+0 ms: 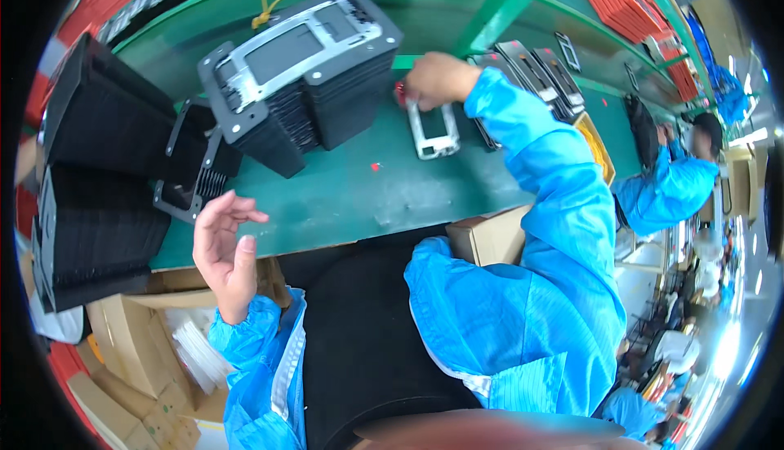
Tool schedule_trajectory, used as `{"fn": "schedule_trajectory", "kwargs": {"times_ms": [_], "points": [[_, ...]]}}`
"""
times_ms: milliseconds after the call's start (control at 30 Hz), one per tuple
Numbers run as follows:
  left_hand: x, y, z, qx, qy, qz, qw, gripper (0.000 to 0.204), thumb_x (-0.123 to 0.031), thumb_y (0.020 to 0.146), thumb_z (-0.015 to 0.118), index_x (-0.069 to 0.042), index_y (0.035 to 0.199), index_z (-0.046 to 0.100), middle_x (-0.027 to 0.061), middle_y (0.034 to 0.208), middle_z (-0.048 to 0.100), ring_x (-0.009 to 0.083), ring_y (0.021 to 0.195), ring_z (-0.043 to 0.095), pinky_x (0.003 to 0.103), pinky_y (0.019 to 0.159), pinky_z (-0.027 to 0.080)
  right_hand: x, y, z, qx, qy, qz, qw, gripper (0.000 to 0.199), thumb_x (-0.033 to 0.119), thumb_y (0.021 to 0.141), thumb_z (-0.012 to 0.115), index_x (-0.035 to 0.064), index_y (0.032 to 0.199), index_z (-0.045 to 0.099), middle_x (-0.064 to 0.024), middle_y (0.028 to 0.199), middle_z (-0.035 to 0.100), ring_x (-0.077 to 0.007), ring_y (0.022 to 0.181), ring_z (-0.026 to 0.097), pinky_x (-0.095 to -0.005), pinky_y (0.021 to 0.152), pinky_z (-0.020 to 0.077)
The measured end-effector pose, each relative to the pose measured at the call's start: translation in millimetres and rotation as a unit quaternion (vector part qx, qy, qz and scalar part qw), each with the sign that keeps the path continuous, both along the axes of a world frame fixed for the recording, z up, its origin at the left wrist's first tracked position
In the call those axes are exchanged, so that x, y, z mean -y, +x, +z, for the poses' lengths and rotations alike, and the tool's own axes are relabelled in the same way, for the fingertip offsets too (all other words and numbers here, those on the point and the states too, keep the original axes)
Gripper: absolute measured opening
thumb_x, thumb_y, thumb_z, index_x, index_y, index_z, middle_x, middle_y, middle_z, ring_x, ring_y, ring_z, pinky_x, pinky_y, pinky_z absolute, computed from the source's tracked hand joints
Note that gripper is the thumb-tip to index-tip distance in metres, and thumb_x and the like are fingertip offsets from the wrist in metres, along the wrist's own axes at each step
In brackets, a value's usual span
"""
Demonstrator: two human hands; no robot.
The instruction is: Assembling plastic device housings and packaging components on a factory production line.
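My right hand [441,81] reaches across the green bench, its fingers bent and pressed together over the upper end of a silver phone-like frame [435,148]. A small red thing [400,93] shows at its fingertips; what it grips is hidden. My left hand [224,246] hangs in the air before the bench edge, fingers loosely curled and apart, with nothing in it. Between the hands stands a tall stack of black trays [343,111], and a silver frame [282,50] lies in its top tray. A black tray [175,197] leans nearest my left hand.
More black tray stacks [98,229] rise at the left. Dark phone-like parts [539,78] lie in rows past my right forearm, beside a yellow bin [596,148]. A red scrap [376,167] is on the bench [351,205]. Cardboard boxes [135,344] stand below; another person [670,189] works at right.
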State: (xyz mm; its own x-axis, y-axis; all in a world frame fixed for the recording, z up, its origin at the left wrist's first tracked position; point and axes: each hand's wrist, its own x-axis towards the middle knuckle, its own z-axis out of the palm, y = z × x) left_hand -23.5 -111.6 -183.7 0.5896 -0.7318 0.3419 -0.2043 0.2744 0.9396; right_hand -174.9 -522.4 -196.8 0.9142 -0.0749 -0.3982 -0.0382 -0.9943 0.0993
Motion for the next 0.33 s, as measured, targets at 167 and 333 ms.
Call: {"fn": "schedule_trajectory", "kwargs": {"times_ms": [167, 333], "points": [[11, -15, -4, -0.028, -0.011, -0.102, 0.994, 0.045, -0.009, 0.090, 0.065, 0.004, 0.132, 0.055, 0.0148, 0.113, 0.065, 0.0231, 0.096, 0.066, 0.037, 0.090, 0.052, -25, -58, 4, 0.287, -0.040, -0.009, 0.957, 0.026, 0.028, 0.079, 0.079, 0.0048, 0.089, 0.071, -0.0146, 0.085, 0.071, -0.0347, 0.087, 0.069, -0.0450, 0.079, 0.0552], [29, -31, -17, -0.053, 0.016, -0.177, 0.983, 0.039, -0.008, 0.094, 0.060, 0.004, 0.131, 0.055, 0.0145, 0.113, 0.064, 0.0237, 0.095, 0.066, 0.038, 0.089, 0.053, -54, -155, 1, 0.294, -0.227, -0.361, 0.856, 0.024, 0.018, 0.088, 0.072, 0.0049, 0.108, 0.070, -0.0140, 0.102, 0.073, -0.0356, 0.106, 0.068, -0.0433, 0.094, 0.0527]]}}
